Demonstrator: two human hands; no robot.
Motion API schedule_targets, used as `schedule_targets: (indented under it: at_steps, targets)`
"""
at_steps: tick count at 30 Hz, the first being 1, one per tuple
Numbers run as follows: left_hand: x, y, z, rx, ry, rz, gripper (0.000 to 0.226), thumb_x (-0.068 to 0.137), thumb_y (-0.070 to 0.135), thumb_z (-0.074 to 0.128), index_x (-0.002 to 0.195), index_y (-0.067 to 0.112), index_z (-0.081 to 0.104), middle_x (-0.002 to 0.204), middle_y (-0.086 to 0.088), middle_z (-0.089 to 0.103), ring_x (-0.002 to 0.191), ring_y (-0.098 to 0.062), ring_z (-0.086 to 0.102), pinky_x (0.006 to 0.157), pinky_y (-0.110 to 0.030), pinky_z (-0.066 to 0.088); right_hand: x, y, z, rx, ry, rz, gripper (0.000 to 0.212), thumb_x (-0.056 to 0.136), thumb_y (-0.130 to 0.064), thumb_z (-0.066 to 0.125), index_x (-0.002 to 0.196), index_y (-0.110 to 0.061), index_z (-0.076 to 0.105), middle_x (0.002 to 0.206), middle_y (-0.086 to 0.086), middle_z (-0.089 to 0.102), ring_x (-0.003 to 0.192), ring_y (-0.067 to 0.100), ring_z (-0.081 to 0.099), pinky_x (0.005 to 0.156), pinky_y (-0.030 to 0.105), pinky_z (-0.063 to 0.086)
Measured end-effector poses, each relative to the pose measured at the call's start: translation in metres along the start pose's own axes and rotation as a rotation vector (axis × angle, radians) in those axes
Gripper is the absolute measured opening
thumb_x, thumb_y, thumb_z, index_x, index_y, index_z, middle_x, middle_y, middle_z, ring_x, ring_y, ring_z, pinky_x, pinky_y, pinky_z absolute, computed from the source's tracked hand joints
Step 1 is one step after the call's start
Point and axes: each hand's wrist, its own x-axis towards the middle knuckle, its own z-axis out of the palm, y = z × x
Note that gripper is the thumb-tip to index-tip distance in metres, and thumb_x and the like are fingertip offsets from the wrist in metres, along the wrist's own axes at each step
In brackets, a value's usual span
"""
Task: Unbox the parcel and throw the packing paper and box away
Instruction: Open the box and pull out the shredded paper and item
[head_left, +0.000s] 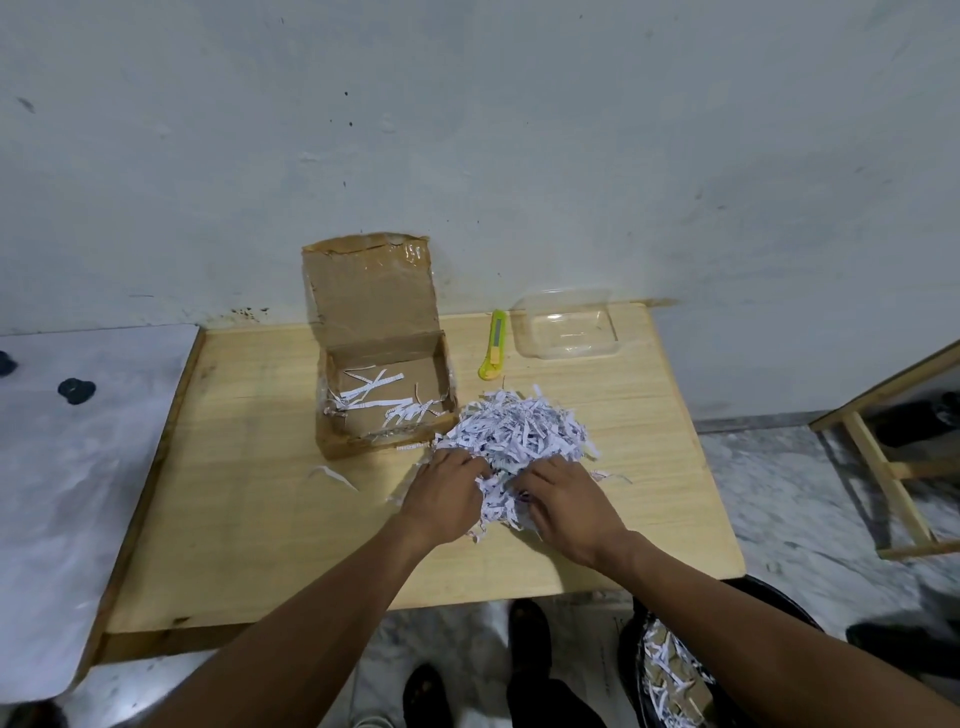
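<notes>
Nearest, below the table's near right corner, a bin (670, 670) holds paper shreds and cardboard. Both forearms reach over the near edge. Left hand (447, 493) and right hand (563, 501) press into the near side of the shred pile (519, 431), fingers curled into the paper, gathering it between them. Left of the pile sits the box (384, 395), flap up, a few strips inside. Toward the far edge lie a cutter (494, 343) and a clear tub (563, 325).
</notes>
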Motion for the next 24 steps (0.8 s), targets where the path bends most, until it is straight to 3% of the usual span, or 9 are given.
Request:
schedule_targets:
  at_steps: [5, 8, 10, 13, 19, 24]
  targets:
    - [-0.002, -0.007, -0.002, -0.005, 0.026, 0.06, 0.031, 0.092, 0.015, 0.045, 0.116, 0.024, 0.063, 0.118, -0.002, 0.052, 0.118, -0.027, 0.039, 0.1, -0.042, 0.037, 0.019, 0.008, -0.007, 0.005, 0.03, 0.125, 0.044, 0.079, -0.01, 0.055, 0.122, -0.015, 0.063, 0.116, 0.008, 0.064, 0.1, 0.035, 0.056, 0.078, 0.041, 0.049]
    - [-0.002, -0.006, -0.006, 0.019, 0.149, 0.122, 0.035, 0.086, 0.012, 0.042, 0.112, 0.024, 0.062, 0.111, -0.001, 0.052, 0.107, -0.026, 0.042, 0.093, -0.042, 0.041, 0.025, 0.015, -0.012, 0.034, 0.112, 0.195, 0.039, 0.079, -0.005, 0.055, 0.118, -0.011, 0.063, 0.118, 0.011, 0.061, 0.102, 0.036, 0.055, 0.079, 0.042, 0.05]
    - [-0.002, -0.005, -0.007, 0.024, 0.171, 0.188, 0.038, 0.082, 0.012, 0.04, 0.111, 0.023, 0.061, 0.109, 0.0, 0.055, 0.104, -0.025, 0.044, 0.09, -0.041, 0.042, 0.023, 0.014, -0.012, 0.057, 0.121, 0.18, 0.036, 0.082, -0.005, 0.051, 0.116, -0.01, 0.063, 0.112, 0.011, 0.06, 0.098, 0.034, 0.055, 0.077, 0.04, 0.048]
    - [0.004, -0.003, -0.005, 0.025, 0.127, 0.248, 0.046, 0.083, 0.012, 0.039, 0.124, 0.022, 0.057, 0.12, 0.002, 0.056, 0.112, -0.022, 0.045, 0.097, -0.036, 0.038, 0.016, 0.006, -0.007, 0.085, -0.004, 0.078, 0.042, 0.08, -0.005, 0.048, 0.117, -0.012, 0.064, 0.105, 0.011, 0.065, 0.095, 0.033, 0.058, 0.078, 0.04, 0.049]
    - [0.008, -0.01, -0.003, 0.081, 0.062, 0.11, 0.044, 0.092, 0.016, 0.044, 0.135, 0.022, 0.051, 0.134, 0.0, 0.053, 0.126, -0.026, 0.043, 0.105, -0.04, 0.035, 0.003, 0.013, 0.001, -0.142, -0.128, 0.26, 0.033, 0.093, -0.027, 0.045, 0.121, -0.02, 0.06, 0.121, 0.003, 0.059, 0.116, 0.029, 0.05, 0.094, 0.041, 0.037]
    - [-0.003, -0.015, 0.003, 0.097, 0.05, 0.048, 0.04, 0.094, 0.019, 0.044, 0.134, 0.021, 0.05, 0.133, -0.002, 0.053, 0.125, -0.027, 0.044, 0.101, -0.042, 0.038, -0.001, 0.009, 0.007, -0.247, -0.068, 0.268, 0.023, 0.091, -0.029, 0.051, 0.106, -0.016, 0.063, 0.104, 0.007, 0.062, 0.102, 0.033, 0.053, 0.084, 0.044, 0.041]
